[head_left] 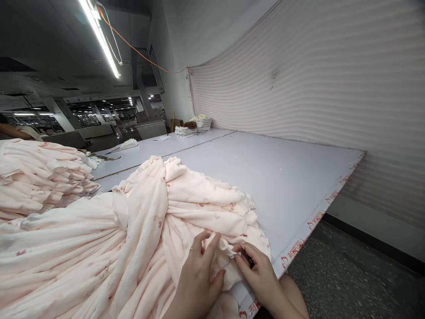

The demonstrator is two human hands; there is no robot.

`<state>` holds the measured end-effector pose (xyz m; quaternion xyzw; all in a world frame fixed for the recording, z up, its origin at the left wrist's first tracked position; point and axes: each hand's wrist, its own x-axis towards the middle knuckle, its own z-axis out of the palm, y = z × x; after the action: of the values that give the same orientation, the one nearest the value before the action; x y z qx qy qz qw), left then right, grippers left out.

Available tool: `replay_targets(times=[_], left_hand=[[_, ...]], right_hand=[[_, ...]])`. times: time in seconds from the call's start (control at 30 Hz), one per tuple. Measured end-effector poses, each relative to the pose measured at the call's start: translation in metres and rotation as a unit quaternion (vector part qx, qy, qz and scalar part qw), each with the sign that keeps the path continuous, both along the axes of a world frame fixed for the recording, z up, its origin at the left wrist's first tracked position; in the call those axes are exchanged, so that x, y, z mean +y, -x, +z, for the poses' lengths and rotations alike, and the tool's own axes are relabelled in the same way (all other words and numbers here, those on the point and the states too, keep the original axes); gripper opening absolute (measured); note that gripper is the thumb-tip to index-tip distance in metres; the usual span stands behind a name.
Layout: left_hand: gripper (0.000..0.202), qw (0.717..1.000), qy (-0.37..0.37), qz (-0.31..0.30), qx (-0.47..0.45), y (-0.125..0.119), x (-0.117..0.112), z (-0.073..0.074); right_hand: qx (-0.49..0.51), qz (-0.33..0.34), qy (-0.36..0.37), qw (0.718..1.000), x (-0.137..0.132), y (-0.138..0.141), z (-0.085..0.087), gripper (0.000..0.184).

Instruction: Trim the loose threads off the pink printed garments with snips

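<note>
A big bunched heap of pale pink printed fabric (139, 221) lies on the near end of a long white table (265, 177). My left hand (197, 279) rests on the fabric's near edge, fingers stretched over a fold and thumb beneath it. My right hand (260, 277) is beside it at the table's edge, fingers pinched on the frayed fabric edge (229, 250) together with a thin dark tool, possibly small snips (245, 254).
A second folded pile of pink fabric (43, 177) sits at the left. Stacks of white and cream cloth (195, 125) stand at the table's far end. A ribbed pale wall (315, 88) runs along the right. Grey floor (348, 274) lies below the table edge.
</note>
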<state>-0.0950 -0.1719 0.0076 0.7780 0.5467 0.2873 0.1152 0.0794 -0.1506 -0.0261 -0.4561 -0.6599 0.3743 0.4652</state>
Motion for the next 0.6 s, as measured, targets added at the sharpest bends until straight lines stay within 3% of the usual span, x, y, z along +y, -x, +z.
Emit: replay_targets(times=[0.1, 0.2, 0.3, 0.47, 0.6], left_hand=[[0.04, 0.999, -0.007, -0.043, -0.011, -0.011, 0.008, 0.013], [0.019, 0.998, 0.002, -0.045, -0.052, -0.015, 0.017, 0.014], [0.018, 0.993, 0.017, -0.034, -0.113, -0.012, 0.019, 0.007], [0.02, 0.982, 0.047, -0.044, -0.175, -0.006, 0.016, 0.006], [0.022, 0.98, 0.067, -0.057, -0.178, -0.007, 0.017, 0.01]], right_hand=[[0.01, 0.019, -0.028, 0.999, -0.002, 0.003, 0.007, 0.014], [0.021, -0.002, -0.031, 0.999, -0.002, 0.006, 0.008, 0.012], [0.02, -0.025, -0.007, 0.999, -0.002, 0.002, 0.012, 0.012], [-0.035, 0.038, 0.035, 0.998, -0.004, -0.017, 0.029, 0.02], [-0.021, 0.076, 0.048, 0.996, 0.0, -0.022, 0.034, 0.024]])
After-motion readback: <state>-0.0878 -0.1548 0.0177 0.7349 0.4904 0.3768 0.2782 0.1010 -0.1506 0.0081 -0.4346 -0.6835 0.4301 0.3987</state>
